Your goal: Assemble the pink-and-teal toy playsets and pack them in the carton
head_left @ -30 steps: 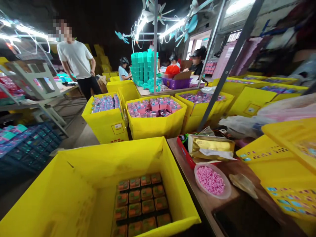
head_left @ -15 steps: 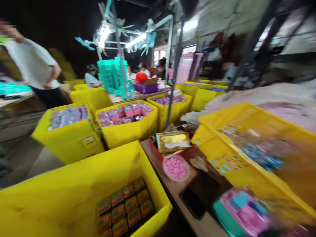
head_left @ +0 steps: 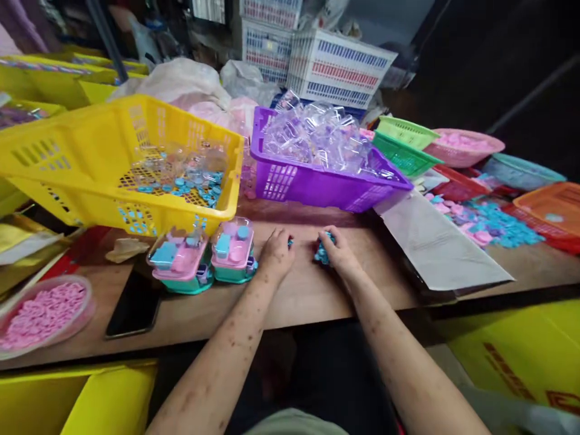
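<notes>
My right hand (head_left: 341,249) is closed round a cluster of small blue plastic pieces (head_left: 323,250) over the bench. My left hand (head_left: 275,255) curls low at the wooden tabletop, a small dark-teal bit showing by its fingertips; what it is I cannot make out. Just left of that hand stand two small toy boxes, one box (head_left: 233,251) nearer and another box (head_left: 181,260) beside it. Both have teal bases, pink and blue parts inside and clear covers.
Behind stand a yellow basket (head_left: 67,199) with blue and clear pieces and a purple basket (head_left: 312,178) heaped with clear plastic parts. A phone (head_left: 135,305) and a tub of pink pieces (head_left: 43,317) lie left. At right are a cardboard flap (head_left: 446,248) and loose blue pieces (head_left: 502,220).
The view has swung right, from the yellow boxes and other people to the bench before me. Both my hands are now in sight, the right holding blue pieces. Two toy boxes now show clearly.
</notes>
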{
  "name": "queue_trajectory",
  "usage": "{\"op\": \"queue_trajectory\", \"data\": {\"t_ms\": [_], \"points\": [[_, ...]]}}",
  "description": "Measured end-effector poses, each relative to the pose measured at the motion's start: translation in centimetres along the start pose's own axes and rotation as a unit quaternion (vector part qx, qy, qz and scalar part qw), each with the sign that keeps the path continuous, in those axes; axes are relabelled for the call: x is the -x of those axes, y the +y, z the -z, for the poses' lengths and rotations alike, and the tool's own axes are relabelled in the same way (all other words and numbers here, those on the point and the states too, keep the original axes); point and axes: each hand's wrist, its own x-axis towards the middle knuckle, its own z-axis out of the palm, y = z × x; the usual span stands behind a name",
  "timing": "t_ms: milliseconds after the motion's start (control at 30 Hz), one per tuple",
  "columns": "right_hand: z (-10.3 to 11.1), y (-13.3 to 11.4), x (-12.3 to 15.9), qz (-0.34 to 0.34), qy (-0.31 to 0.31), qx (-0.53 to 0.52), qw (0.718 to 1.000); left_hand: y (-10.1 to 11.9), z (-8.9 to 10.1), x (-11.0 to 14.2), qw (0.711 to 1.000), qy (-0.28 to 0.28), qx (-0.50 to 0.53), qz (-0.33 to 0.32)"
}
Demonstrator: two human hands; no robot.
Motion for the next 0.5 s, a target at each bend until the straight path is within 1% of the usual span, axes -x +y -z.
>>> {"op": "queue_trajectory", "data": {"t_ms": [67,133,233,333,400,500], "points": [[-1.0,1.4,0.5,0.036,0.004,0.018,0.999,0.2,0.9,0.3,1.000,-0.025,-0.010,-0.005],[-1.3,2.0,0.8,0.074,-0.002,0.039,0.996,0.4,1.3,0.5,0.999,-0.044,-0.016,-0.012],[-1.1,2.4,1.2,0.116,-0.018,0.071,0.991,0.7,1.4,0.4,0.998,-0.056,-0.009,-0.023],[-0.6,2.8,1.7,0.143,-0.042,0.098,0.984,0.7,1.6,0.3,0.998,-0.053,-0.004,-0.029],[-0.2,3.2,1.9,0.166,-0.059,0.126,0.976,0.7,1.8,0.4,0.998,-0.049,-0.010,-0.028],[0.3,3.7,2.0,0.191,-0.067,0.176,0.963,0.7,1.9,0.6,0.998,-0.052,-0.019,-0.038]]}}
